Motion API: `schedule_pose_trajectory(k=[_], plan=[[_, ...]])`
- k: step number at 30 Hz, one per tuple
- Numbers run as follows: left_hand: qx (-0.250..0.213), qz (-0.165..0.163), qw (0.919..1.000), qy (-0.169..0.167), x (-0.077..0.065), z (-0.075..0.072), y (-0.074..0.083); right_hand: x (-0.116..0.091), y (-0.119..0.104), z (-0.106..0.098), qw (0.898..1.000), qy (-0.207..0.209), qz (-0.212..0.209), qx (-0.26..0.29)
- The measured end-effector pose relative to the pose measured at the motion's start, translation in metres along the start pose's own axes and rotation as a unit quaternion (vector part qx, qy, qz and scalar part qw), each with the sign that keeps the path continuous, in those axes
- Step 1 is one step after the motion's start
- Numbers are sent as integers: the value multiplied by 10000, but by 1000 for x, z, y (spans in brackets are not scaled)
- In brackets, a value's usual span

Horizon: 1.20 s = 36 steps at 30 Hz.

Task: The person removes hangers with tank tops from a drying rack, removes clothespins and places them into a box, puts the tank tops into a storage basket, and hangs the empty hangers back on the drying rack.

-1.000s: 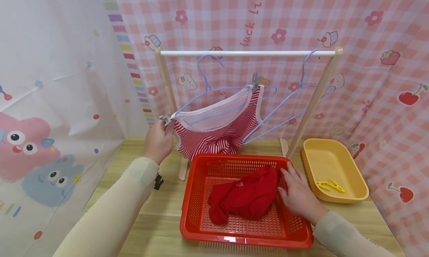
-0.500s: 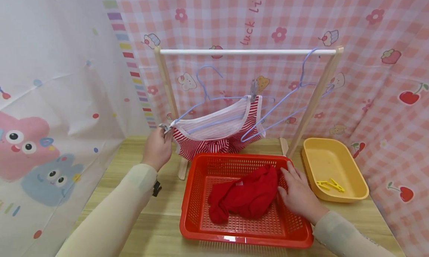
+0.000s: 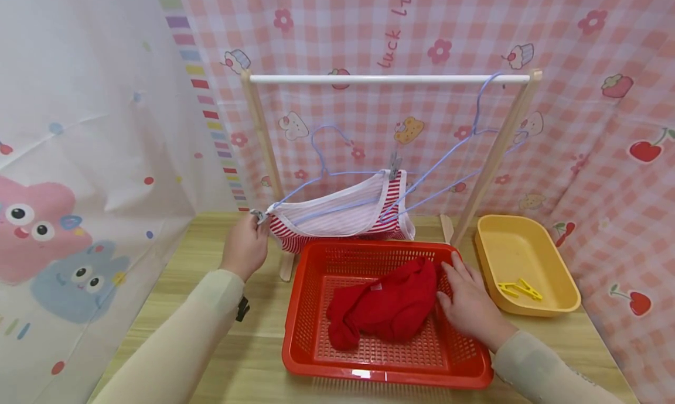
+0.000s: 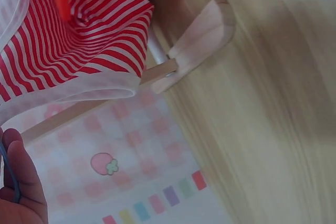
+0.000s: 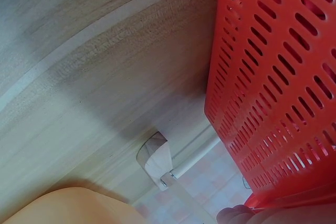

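My left hand (image 3: 245, 247) pinches a grey clothespin (image 3: 259, 216) at the left shoulder of a red-and-white striped sleeveless top (image 3: 343, 216). The top hangs on a blue wire hanger (image 3: 324, 174), whose hook is below the rack's bar and apart from it. Another grey clothespin (image 3: 394, 165) clips the right shoulder. A red perforated basket (image 3: 387, 379) stands in front, hiding the top's lower part. My right hand (image 3: 471, 304) rests over the basket's right rim, fingers relaxed. A crumpled red garment (image 3: 390, 307) lies inside.
A wooden rack with a white bar (image 3: 390, 79) stands behind the basket. A second blue hanger (image 3: 448, 152) hangs at its right end. A yellow tray (image 3: 514, 234) holds yellow clothespins (image 3: 519, 289) at the right. Printed curtains enclose the wooden table (image 3: 248, 345).
My left hand has lowered slightly, and the hanger with the striped top has come down, its hook dropping away from the bar. My right hand has stayed on the basket rim.
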State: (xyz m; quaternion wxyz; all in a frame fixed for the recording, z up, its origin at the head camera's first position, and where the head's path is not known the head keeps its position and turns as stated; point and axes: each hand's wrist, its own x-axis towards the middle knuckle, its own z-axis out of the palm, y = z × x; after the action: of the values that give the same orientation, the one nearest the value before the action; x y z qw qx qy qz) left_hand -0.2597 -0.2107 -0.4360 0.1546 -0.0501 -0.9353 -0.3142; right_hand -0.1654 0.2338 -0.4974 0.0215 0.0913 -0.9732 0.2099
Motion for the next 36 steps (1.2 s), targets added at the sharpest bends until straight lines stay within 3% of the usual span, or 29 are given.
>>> schedule_pose_trajectory(k=[11, 36], plan=[[-36, -137, 9997, -196, -11, 5, -10, 0, 0, 0, 10000, -72, 60, -28], [49, 87, 9993, -348, -32, 12, -35, 0, 1, 1, 9999, -49, 94, 11]])
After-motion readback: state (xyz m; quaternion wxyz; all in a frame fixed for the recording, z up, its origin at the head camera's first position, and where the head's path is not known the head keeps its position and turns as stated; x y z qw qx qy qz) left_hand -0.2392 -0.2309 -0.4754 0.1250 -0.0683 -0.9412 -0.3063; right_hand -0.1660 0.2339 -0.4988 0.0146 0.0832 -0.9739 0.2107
